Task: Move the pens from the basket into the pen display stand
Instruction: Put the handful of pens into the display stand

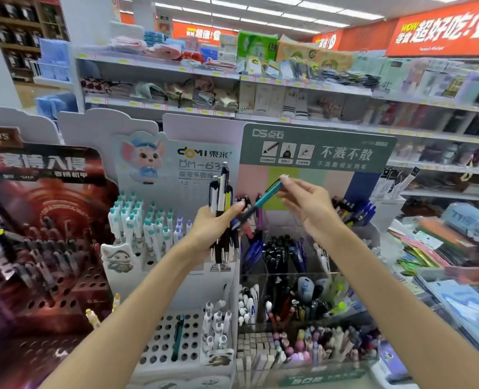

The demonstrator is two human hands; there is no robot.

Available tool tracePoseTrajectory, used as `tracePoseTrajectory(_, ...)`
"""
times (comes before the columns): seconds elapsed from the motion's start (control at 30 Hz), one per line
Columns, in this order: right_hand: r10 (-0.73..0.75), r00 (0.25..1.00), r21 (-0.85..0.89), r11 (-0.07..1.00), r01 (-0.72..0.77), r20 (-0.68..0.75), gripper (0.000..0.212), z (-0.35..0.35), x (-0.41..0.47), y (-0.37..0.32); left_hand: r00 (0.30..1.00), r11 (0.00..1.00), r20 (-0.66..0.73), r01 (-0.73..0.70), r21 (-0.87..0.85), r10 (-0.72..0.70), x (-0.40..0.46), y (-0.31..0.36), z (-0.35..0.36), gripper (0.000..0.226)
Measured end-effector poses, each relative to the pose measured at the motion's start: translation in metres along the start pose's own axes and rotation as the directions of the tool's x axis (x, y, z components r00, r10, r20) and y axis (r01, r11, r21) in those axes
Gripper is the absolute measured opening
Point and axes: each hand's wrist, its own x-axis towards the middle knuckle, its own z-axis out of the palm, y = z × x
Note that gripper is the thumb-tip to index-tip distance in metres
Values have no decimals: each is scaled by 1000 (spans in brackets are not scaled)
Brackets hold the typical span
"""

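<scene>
My left hand (215, 224) grips a bundle of several pens (222, 192), black, white and yellow, held upright in front of the white pen display stand (176, 341). My right hand (307, 204) pinches the upper end of a teal pen (263, 200), which slants down to the left with its tip near my left hand. One teal pen (178, 336) stands in a hole of the white stand's lower tier. No basket is in view.
A dark red holed pen stand (53, 276) is at the left. A clear compartment display (297, 293) full of pens stands at the right under a green header card (316, 148). Store shelves with goods fill the background and the right side.
</scene>
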Motion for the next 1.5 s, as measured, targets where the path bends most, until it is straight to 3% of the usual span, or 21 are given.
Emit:
tracePoseTrajectory(0.03,-64,996,37,997,66,-57,13,-6,3,-3,999,1000,-43,7,-18,-8,2,-1,-2,35)
tracePoseTrajectory(0.1,-249,954,-108,966,234,-165,12,-12,9,-4,994,994,-102,32,-108,-43,5,0,-8,33)
tracePoseTrajectory(0.2,-433,898,-435,825,361,-76,15,-9,19,8,993,992,-86,68,-108,-78,3,4,-20,28)
tracePoseTrajectory(0.3,-365,911,-658,641,395,191,24,2,29,24,996,996,-14,91,-19,-91,0,5,-28,31)
tracePoseTrajectory(0.4,-290,891,-649,611,453,349,27,17,33,35,997,995,3,79,60,-80,-5,3,-24,32)
tracePoseTrajectory(0.47,-348,874,-666,568,483,338,23,23,39,41,998,996,-1,55,70,-55,-9,1,-21,32)
tracePoseTrajectory(0.57,-401,878,-751,487,447,262,18,20,47,46,999,997,20,29,-68,-28,-11,-1,-21,28)
tracePoseTrajectory(0.83,-239,915,-863,321,391,326,22,29,51,46,999,982,49,-2,-187,11,-13,-7,-27,21)
tracePoseTrajectory(0.93,-245,927,-830,421,366,285,25,26,46,45,998,984,57,-4,-180,15,-15,-12,-24,17)
tracePoseTrajectory(1.0,-246,952,-704,644,301,182,25,25,30,41,998,985,60,4,-172,7,-15,-12,-23,19)
tracePoseTrajectory(1.07,-82,985,-515,844,148,150,31,25,10,31,995,987,96,31,-155,-16,-13,-10,-19,23)
tracePoseTrajectory(1.1,4,984,-459,885,79,177,31,25,2,27,993,990,113,47,-129,-33,-11,-9,-16,26)
tracePoseTrajectory(1.17,44,972,-453,889,67,230,24,23,-9,22,987,994,152,70,-87,-56,-13,-4,-5,34)
tracePoseTrajectory(1.27,-35,988,-415,905,94,148,21,16,-12,21,984,989,171,76,-129,-54,-10,-2,10,42)
tracePoseTrajectory(1.33,6,994,-299,954,26,106,24,7,-11,18,989,991,146,56,-120,-38,-7,1,16,52)
tracePoseTrajectory(1.4,44,997,-127,991,-35,64,24,-5,-9,12,994,992,101,60,-109,-49,-3,2,19,80)
tracePoseTrajectory(1.43,31,999,-48,998,-30,25,19,-12,-7,9,995,989,88,57,-139,-45,1,0,20,77)
tracePoseTrajectory(1.5,-52,993,44,997,57,-107,10,-26,-2,4,998,974,66,37,-223,-23,3,-1,19,42)
